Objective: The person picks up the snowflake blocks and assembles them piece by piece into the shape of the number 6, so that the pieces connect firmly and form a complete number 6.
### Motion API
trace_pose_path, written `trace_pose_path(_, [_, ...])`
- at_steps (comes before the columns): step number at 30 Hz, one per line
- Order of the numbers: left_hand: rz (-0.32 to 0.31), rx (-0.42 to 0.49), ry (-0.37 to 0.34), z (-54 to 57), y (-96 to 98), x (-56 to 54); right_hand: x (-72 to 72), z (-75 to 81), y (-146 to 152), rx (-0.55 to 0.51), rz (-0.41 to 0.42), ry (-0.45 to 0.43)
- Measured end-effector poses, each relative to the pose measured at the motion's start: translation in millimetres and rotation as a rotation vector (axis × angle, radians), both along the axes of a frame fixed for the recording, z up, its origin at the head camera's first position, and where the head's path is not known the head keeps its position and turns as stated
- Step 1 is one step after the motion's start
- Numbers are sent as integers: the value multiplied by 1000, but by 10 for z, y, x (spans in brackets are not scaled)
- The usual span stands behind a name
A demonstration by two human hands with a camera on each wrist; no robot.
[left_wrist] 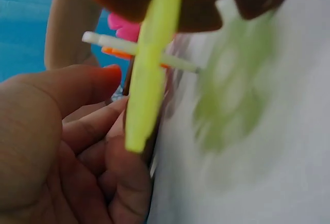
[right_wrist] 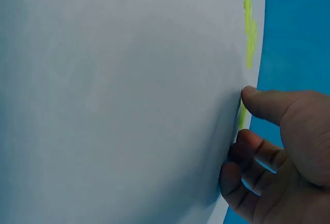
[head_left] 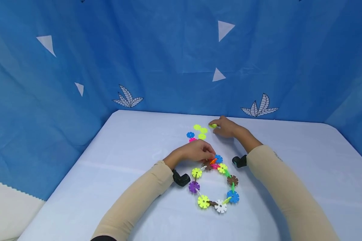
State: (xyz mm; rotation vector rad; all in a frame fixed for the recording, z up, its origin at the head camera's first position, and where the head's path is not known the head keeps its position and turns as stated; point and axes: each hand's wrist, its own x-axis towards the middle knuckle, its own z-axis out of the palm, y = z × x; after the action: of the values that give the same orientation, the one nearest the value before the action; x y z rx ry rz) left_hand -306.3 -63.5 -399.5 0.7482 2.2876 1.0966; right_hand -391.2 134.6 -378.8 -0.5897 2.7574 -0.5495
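Notched plastic snowflake discs form a closed ring (head_left: 194, 187) on the white table. My left hand (head_left: 197, 150) is at the far left part of this ring, holding it by the brown disc (head_left: 208, 166) close to an orange disc (head_left: 213, 161). In the left wrist view, a yellow disc (left_wrist: 147, 74) with a white one through it stands in front of the fingers, hiding part of the grip. Farther back, my right hand (head_left: 227, 127) has its thumb and fingertips around a loose yellow disc (head_left: 213, 126) at the table surface.
Loose yellow discs (head_left: 197, 127), a blue disc (head_left: 190, 135) and a pink disc (head_left: 192, 139) lie between the hands, toward the back. A blue curtain (head_left: 181, 67) rises behind the table's far edge. Black wrist cameras (head_left: 181, 179) hang below both wrists.
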Motion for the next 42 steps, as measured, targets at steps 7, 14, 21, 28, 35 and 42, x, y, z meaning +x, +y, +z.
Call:
trace_pose_path(7, [56,17,-20,-20,45,18,30,-5,61,-55,30,6])
trace_pose_path(14, [78,-1,-27,-32,39,43,131,-24,123,-81,-28,-31])
trace_pose_path(21, [54,-22,-23,-2,30,48,268,-40,230,-180,-45,7])
trace_pose_path(28, [88,-40,-13,-10,10,48,461,-91,440,-337,23,-76])
trace_pose_path(35, [101,-39,5,-19,0,53,591,-87,540,-415,169,-191])
trace_pose_path(42, [126,-40,-10,-21,7,77,644,-75,511,-426,277,-234])
